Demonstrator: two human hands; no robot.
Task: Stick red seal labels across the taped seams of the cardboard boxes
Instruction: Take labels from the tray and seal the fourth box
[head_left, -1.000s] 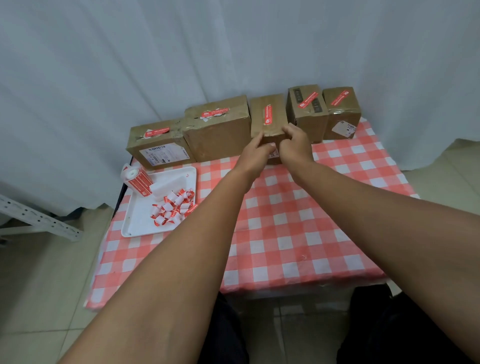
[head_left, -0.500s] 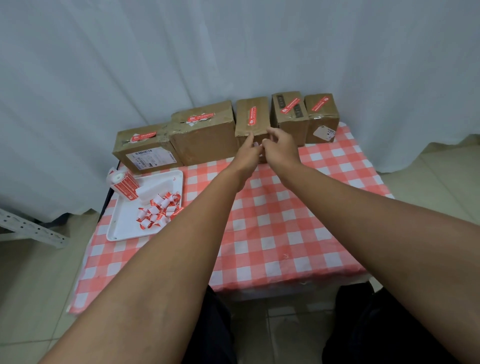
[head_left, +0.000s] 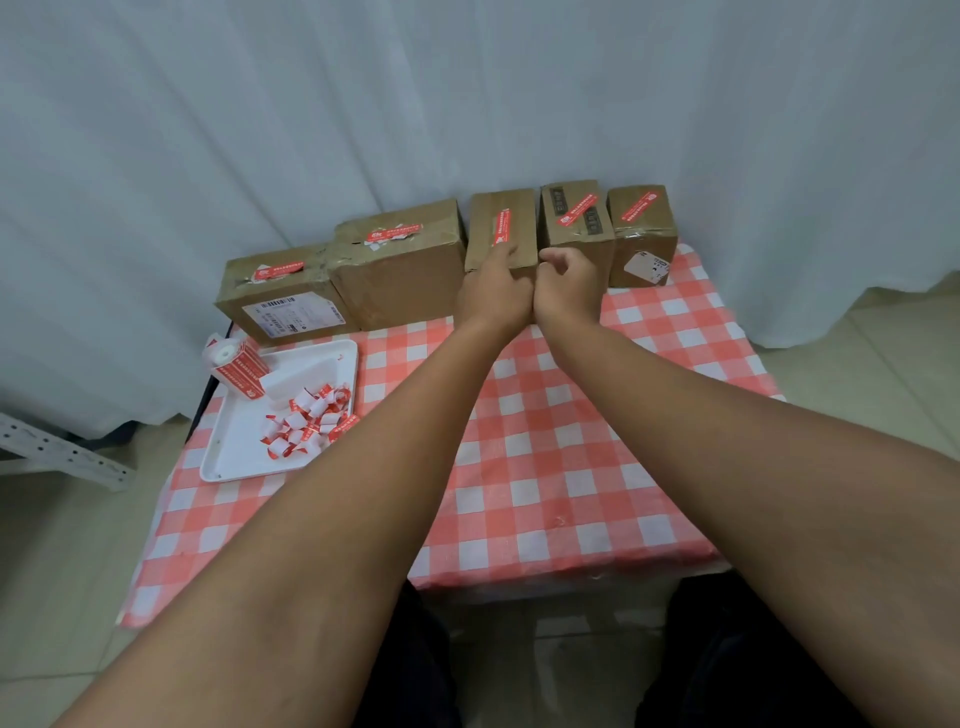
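At the middle box (head_left: 501, 231), left hand (head_left: 493, 291) presses flat; right hand (head_left: 569, 283) fisted, empty.

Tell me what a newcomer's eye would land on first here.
Two bare forearms run up the frame to the left hand and right hand, side by side at the middle box in a row of five red-labelled cardboard boxes along the checked tablecloth's far edge. At left, a white tray holds curled label backings.

head-worn view, looking forward and down, table (head_left: 545, 467) close below
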